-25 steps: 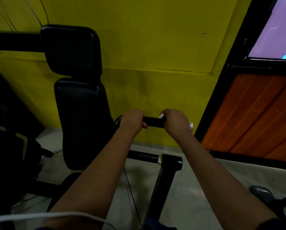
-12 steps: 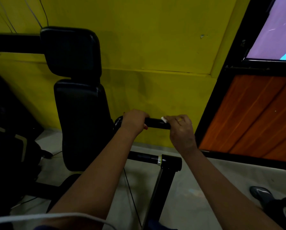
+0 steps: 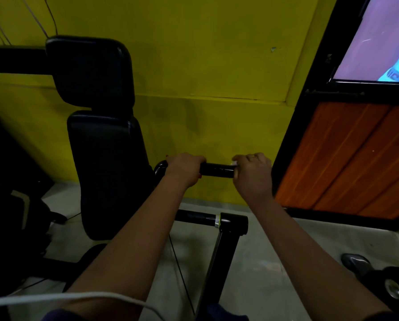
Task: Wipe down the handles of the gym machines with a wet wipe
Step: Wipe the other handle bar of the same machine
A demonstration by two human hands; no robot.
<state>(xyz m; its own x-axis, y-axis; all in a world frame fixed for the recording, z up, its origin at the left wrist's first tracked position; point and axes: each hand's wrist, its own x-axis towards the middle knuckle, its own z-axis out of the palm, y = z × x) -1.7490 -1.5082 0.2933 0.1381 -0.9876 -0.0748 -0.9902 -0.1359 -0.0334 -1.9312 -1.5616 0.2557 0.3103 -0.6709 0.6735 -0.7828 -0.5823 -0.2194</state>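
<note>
A black horizontal machine handle [image 3: 217, 169] runs between my two hands, in front of the yellow wall. My left hand [image 3: 184, 167] grips its left part, fingers curled over the top. My right hand [image 3: 253, 173] is wrapped round the right end of the handle with a white wet wipe [image 3: 234, 163] under the fingers; only a small corner of the wipe shows. A second, lower black handle [image 3: 195, 216] sticks out left from a black upright post [image 3: 224, 256] below my arms.
A black padded seat back and headrest [image 3: 101, 147] stand at the left beside the handle. The yellow wall [image 3: 205, 66] is close behind. A black-framed door with orange wood panels [image 3: 346, 158] stands at the right. A thin cable [image 3: 180, 272] hangs over the grey floor.
My right hand has slid right along the handle with the wipe and turned its back upward again, baring more of the black grip. The left hand has kept its hold.
</note>
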